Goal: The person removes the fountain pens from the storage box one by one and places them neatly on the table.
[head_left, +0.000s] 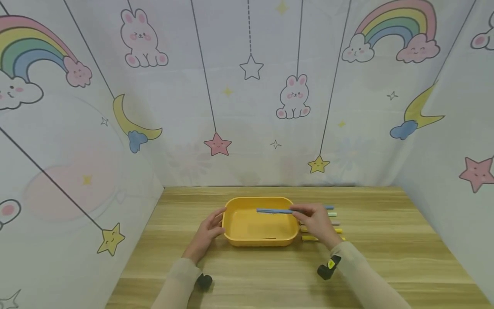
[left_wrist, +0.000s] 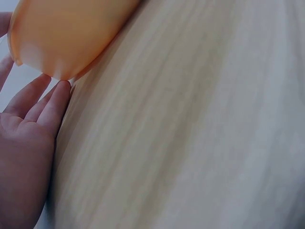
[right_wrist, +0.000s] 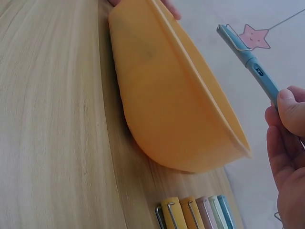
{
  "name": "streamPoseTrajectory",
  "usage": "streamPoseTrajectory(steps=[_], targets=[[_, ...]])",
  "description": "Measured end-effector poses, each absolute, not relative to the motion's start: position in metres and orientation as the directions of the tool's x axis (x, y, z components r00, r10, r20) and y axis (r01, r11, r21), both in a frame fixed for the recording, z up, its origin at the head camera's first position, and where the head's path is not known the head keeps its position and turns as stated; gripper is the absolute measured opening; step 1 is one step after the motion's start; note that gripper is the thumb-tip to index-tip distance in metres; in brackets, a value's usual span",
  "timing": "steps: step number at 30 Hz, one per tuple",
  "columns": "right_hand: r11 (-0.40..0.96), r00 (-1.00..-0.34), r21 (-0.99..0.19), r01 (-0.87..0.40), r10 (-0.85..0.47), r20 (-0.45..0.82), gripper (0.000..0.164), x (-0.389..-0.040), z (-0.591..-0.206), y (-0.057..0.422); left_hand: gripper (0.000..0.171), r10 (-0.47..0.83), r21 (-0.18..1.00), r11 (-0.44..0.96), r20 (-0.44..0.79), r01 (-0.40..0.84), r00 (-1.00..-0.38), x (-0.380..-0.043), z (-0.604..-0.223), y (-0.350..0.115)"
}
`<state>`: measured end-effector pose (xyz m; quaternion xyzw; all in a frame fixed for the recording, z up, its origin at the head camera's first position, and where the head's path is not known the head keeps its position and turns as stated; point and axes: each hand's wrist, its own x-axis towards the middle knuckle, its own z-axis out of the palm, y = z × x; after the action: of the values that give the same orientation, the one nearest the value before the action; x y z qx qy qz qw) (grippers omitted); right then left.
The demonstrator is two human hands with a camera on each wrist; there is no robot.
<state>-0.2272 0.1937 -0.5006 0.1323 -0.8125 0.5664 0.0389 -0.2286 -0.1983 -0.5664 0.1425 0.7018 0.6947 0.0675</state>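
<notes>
A light-blue pen [right_wrist: 252, 67] with a wire clip is pinched near one end between the thumb and fingers of my right hand [head_left: 317, 221]. In the head view it is level, pointing left above the yellow plastic basin [head_left: 260, 243]. My left hand [head_left: 206, 236] rests against the basin's left end, thumb and fingers spread along the side. In the left wrist view, fairly straight fingertips [left_wrist: 61, 88] touch the basin's outer wall.
Several capped pens [head_left: 322, 231] in yellow, orange, pinkish, pale green and blue lie side by side right of the basin, partly behind my right hand. A wood-grain table [head_left: 262, 274] meets patterned cloth walls [head_left: 247, 167] at the back and sides.
</notes>
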Motion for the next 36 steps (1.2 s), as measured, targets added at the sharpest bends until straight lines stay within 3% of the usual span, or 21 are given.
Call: streamPoseTrajectory(steps=[6, 12, 22, 36], targets=[[0.303, -0.971, -0.926, -0.224, -0.145, 0.188, 0.027, -0.226, -0.500, 0.204, 0.068, 0.291, 0.995, -0.001, 0.100, 0.104, -0.952, -0.229, -0.565, -0.198], [0.252, -0.956, -0.926, -0.282, -0.155, 0.249, 0.026, -0.226, -0.500, 0.215, 0.068, 0.286, 0.995, 0.003, 0.097, 0.103, -0.953, -0.231, -0.564, -0.198], [0.327, -0.963, -0.906, -0.269, -0.117, 0.244, 0.023, -0.213, -0.508, 0.237, 0.068, 0.287, 0.994, -0.023, 0.109, 0.107, -0.952, -0.231, -0.570, -0.198], [0.324, -0.965, -0.909, -0.263, -0.076, 0.253, 0.023, -0.195, -0.517, 0.262, 0.068, 0.266, 0.996, 0.000, 0.090, 0.093, -0.960, -0.231, -0.569, -0.198]])
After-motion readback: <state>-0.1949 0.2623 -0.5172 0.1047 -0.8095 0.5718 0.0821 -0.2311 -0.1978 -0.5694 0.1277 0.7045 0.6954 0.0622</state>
